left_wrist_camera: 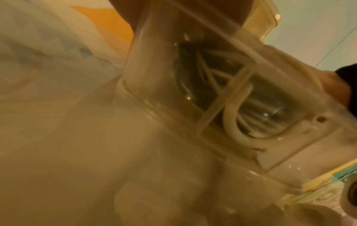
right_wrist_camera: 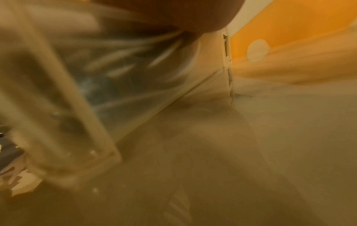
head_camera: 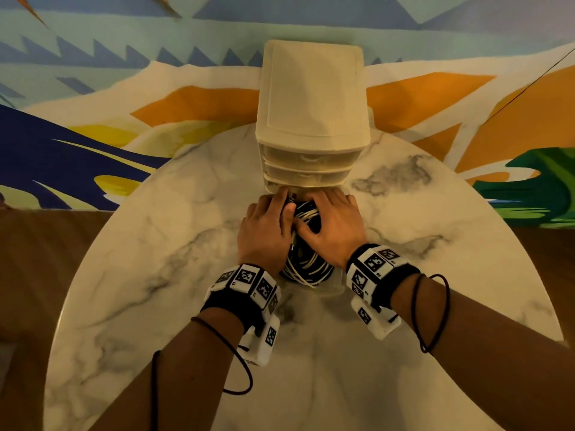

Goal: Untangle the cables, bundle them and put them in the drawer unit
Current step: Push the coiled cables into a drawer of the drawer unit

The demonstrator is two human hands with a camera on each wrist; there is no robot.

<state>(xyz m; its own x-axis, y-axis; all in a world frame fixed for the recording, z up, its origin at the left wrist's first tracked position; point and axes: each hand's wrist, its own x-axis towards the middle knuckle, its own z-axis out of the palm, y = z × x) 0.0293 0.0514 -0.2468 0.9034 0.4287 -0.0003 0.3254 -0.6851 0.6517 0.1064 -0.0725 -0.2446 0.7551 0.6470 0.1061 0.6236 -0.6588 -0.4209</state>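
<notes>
**Pressing the cables down into the open drawer**

We had both hands on the cables [head_camera: 306, 244]. Our left hand [head_camera: 264, 231] lay at 9 o'clock of the pile and our right hand [head_camera: 334, 228] at 3 o'clock. The fingers of each grip were bent over the top loops and pressed on them.

To do this well, we think we should push every loop below the rim of the drawer [head_camera: 337, 287] first. Then the drawer can slide shut without a loop getting caught.

The cables were a round coil of black and white cords. They sat inside the clear bottom drawer, pulled out at 6 o'clock of the drawer unit [head_camera: 311, 98] on the table [head_camera: 155, 244]. Some white loops stuck up near the front.
</notes>
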